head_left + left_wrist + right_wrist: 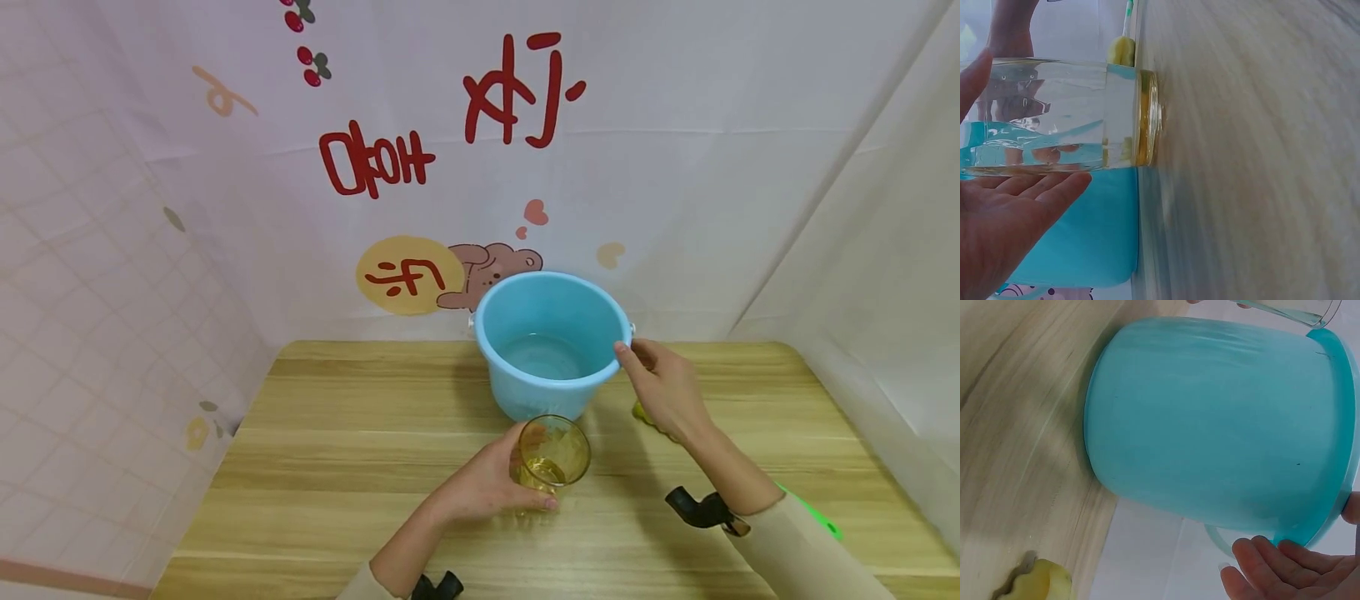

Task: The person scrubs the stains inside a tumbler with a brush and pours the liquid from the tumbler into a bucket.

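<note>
A light blue bucket (540,398) stands upright at the back middle of the table, with what looks like clear water low inside. My right hand (666,390) pinches its rim on the right side, thumb on the near side of the lip and fingers beneath. In front of the bucket, my left hand (491,475) holds an amber drinking glass (557,454) upright, thumb on the near side and fingers behind. The left wrist view has the glass (1054,115) low over the table; whether its base touches is unclear. I cannot tell if it contains liquid.
A yellow wavy-edged object (1041,581) lies on the wooden table (360,433) right of the bucket, partly hidden by my right hand in the head view. A green handle (821,518) shows past my right forearm. A printed white curtain (675,192) hangs behind the table.
</note>
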{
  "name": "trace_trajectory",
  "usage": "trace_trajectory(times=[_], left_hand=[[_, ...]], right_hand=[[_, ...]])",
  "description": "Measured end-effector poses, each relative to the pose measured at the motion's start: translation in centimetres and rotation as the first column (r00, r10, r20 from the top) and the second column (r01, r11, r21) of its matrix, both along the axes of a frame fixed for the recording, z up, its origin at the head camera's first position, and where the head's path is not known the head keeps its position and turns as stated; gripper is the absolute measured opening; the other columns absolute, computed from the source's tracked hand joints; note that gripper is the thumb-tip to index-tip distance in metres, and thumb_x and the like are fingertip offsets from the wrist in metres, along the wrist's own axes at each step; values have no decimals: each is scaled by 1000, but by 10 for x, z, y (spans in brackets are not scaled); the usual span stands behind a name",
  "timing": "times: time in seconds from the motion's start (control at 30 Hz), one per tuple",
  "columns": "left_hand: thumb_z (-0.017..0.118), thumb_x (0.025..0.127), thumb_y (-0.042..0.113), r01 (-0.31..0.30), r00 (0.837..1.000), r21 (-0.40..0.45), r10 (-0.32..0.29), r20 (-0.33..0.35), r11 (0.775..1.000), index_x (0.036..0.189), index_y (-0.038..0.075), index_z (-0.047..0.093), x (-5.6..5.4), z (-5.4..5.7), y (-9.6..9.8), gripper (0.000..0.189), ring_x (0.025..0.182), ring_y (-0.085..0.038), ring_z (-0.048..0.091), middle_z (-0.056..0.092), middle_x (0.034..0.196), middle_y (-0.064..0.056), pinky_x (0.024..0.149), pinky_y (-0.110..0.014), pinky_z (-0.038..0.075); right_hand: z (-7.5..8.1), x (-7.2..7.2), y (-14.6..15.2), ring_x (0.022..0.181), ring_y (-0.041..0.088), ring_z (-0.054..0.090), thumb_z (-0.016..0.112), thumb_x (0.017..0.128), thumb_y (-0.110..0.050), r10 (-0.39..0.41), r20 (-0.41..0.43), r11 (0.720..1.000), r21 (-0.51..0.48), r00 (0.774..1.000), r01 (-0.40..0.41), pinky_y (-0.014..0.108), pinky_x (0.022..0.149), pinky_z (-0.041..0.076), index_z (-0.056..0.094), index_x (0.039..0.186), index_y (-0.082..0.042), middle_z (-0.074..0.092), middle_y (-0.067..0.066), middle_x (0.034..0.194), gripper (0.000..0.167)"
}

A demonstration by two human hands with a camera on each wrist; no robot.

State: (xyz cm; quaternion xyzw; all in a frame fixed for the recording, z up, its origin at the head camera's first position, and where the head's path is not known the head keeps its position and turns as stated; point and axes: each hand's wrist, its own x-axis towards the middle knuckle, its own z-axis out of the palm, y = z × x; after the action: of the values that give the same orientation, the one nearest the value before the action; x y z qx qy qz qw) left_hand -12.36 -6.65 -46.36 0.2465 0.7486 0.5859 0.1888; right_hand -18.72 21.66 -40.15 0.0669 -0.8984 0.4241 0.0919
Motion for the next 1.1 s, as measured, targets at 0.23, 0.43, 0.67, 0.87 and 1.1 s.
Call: trace_trajectory(times=[0.23, 0.43, 0.67, 0.87, 1.1], left_hand=[[94, 81, 24, -1, 1000, -6, 1, 4, 1000, 157, 28, 41, 1, 1, 0, 94, 139, -17, 49, 52, 149, 9, 118, -38, 36], [94, 81, 26, 7, 1000, 9, -7, -2, 1000, 156, 30, 42, 1, 0, -2, 92, 138, -20, 51, 52, 150, 7, 116, -37, 39], [95, 80, 23, -5, 1000, 29, 5, 2, 1000, 154, 28, 46, 0, 0, -5, 89, 135, -21, 54, 55, 149, 1, 113, -36, 43], [95, 79, 20, -2, 999, 86, -1, 39, 996, 154, 24, 47, 0, 0, -3, 89, 136, -26, 55, 55, 149, 0, 112, -37, 45], [93, 80, 9, -27, 996, 135, 14, 93, 990, 153, 12, 46, 0, -1, -6, 87, 135, -37, 54, 53, 149, -15, 111, -44, 47]], right_hand=[[-5, -2, -1, 123, 45, 63, 48, 110, -52, -13, -1, 999, -42, 1000, 12, 65, 100, 49, 61, 141, 4, 68, 26, 129, 65], [-7, -2, -5, 104, 36, 67, 48, 111, -46, -42, -27, 998, -47, 999, 41, 50, 86, 53, 69, 130, 3, 74, 23, 111, 56], [-10, -4, -8, 100, 36, 68, 48, 111, -44, -24, -20, 997, -76, 1000, 23, 46, 84, 54, 69, 130, 2, 73, 20, 110, 54], [-9, -4, -5, 100, 38, 68, 48, 111, -45, -28, -19, 997, -74, 999, 27, 48, 85, 54, 70, 128, 2, 73, 20, 109, 55], [-8, -4, -4, 99, 35, 69, 47, 112, -44, -22, -19, 997, -68, 1000, 21, 50, 87, 56, 70, 126, 3, 73, 21, 111, 54]])
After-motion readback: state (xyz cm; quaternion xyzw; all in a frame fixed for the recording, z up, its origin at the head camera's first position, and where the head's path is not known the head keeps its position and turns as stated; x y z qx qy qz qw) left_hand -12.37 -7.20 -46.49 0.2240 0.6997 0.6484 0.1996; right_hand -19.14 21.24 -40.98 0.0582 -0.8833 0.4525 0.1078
